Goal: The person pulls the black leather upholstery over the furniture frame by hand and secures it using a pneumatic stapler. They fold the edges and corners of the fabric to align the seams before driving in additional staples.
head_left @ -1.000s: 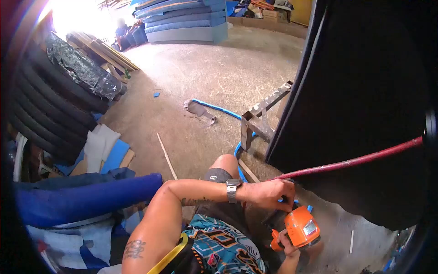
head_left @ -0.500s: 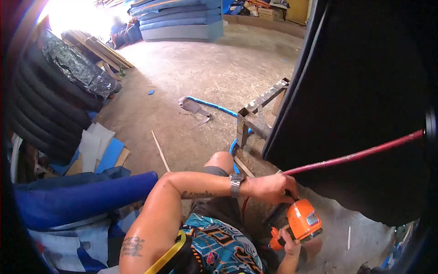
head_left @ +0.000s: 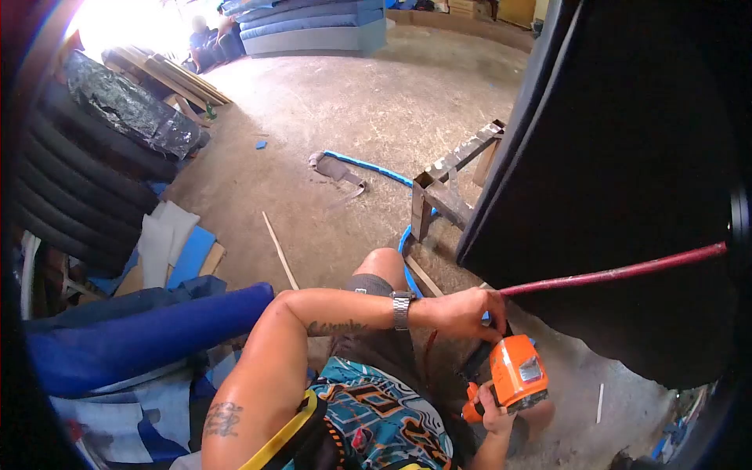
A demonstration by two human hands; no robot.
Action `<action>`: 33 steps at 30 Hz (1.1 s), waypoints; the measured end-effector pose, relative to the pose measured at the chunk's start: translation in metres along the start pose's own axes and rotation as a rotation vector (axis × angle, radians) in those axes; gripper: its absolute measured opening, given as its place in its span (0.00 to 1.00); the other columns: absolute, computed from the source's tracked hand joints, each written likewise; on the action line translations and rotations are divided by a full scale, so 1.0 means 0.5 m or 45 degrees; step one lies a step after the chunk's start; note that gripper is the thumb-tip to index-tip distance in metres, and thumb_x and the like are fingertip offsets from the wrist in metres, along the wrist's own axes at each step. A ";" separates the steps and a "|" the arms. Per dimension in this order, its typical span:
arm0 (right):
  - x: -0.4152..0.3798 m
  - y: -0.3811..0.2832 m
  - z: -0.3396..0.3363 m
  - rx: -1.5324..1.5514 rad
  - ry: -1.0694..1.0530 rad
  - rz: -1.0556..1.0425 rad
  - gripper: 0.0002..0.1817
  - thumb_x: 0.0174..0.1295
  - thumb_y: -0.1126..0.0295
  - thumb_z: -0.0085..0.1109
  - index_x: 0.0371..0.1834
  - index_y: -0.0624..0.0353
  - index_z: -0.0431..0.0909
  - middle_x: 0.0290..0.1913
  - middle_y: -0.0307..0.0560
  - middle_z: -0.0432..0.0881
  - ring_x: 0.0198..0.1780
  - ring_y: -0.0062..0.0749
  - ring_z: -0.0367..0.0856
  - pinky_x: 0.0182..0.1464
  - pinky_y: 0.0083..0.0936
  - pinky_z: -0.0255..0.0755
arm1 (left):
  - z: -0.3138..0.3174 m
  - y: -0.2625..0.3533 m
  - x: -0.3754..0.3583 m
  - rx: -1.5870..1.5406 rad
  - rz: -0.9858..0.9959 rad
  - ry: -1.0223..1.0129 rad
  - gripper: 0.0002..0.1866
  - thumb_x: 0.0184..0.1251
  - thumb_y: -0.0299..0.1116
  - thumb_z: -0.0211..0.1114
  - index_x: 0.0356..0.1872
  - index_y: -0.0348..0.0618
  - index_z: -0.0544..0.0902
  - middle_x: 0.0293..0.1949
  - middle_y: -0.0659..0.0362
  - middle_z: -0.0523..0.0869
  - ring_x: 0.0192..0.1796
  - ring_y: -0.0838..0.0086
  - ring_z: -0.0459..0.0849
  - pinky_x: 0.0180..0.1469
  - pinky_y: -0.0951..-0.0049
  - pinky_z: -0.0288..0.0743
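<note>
An orange nail gun (head_left: 518,370) with a dark, narrow front part is at the lower right. My right hand (head_left: 492,409) is wrapped round it near its orange end piece. My left hand (head_left: 462,312), with a metal watch at the wrist, reaches across to the gun's dark part, fingers curled and pressed together. What they pinch is hidden; a small blue bit shows beside them. A red hose (head_left: 619,271) runs from the right edge to behind my left hand. My bent knee (head_left: 379,265) is just beyond the forearm.
A black padded panel (head_left: 619,188) leans over a metal frame (head_left: 442,188) at right. A blue strap (head_left: 368,166) and wooden stick (head_left: 278,249) lie on the floor. At left are a blue roll (head_left: 157,337), foam scraps (head_left: 166,239) and black stacked rolls (head_left: 74,180). People (head_left: 215,43) sit far back.
My left hand has shifted slightly, and its fingers now press at the gun's dark front part, where a blue bit shows. The gun stays in my right hand, barely moved. The view has tilted slightly.
</note>
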State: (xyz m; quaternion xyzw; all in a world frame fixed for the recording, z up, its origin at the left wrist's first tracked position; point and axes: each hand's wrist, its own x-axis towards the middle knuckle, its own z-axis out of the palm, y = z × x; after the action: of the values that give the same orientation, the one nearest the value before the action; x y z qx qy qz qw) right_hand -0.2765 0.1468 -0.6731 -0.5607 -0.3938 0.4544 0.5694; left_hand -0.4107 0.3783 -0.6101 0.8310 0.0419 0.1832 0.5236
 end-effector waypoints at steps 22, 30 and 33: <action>-0.023 0.077 -0.027 -0.138 -0.142 0.136 0.07 0.58 0.79 0.64 0.39 0.64 0.77 0.35 0.42 0.81 0.36 0.26 0.81 0.39 0.24 0.76 | 0.060 -0.095 -0.020 0.148 0.024 -0.097 0.09 0.61 0.35 0.68 0.39 0.45 0.87 0.42 0.56 0.83 0.51 0.65 0.79 0.59 0.59 0.66; -0.051 0.067 -0.018 0.128 0.139 0.173 0.03 0.59 0.76 0.57 0.34 0.63 0.74 0.28 0.44 0.77 0.31 0.28 0.77 0.41 0.28 0.73 | 0.080 -0.063 0.021 0.143 0.101 -0.120 0.06 0.61 0.36 0.67 0.37 0.49 0.87 0.40 0.61 0.82 0.47 0.65 0.77 0.53 0.63 0.62; -0.041 0.048 -0.042 0.262 0.021 0.078 0.06 0.56 0.73 0.58 0.33 0.62 0.74 0.27 0.45 0.77 0.30 0.29 0.76 0.40 0.28 0.72 | 0.069 -0.032 0.047 0.122 0.153 -0.238 0.06 0.62 0.36 0.66 0.36 0.48 0.86 0.40 0.63 0.82 0.45 0.64 0.77 0.52 0.63 0.63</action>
State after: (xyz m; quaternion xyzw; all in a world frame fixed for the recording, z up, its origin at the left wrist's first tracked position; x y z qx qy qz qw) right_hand -0.2639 0.1202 -0.6972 -0.5148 -0.3229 0.5048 0.6130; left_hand -0.3747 0.3621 -0.6313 0.8696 -0.0482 0.1340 0.4728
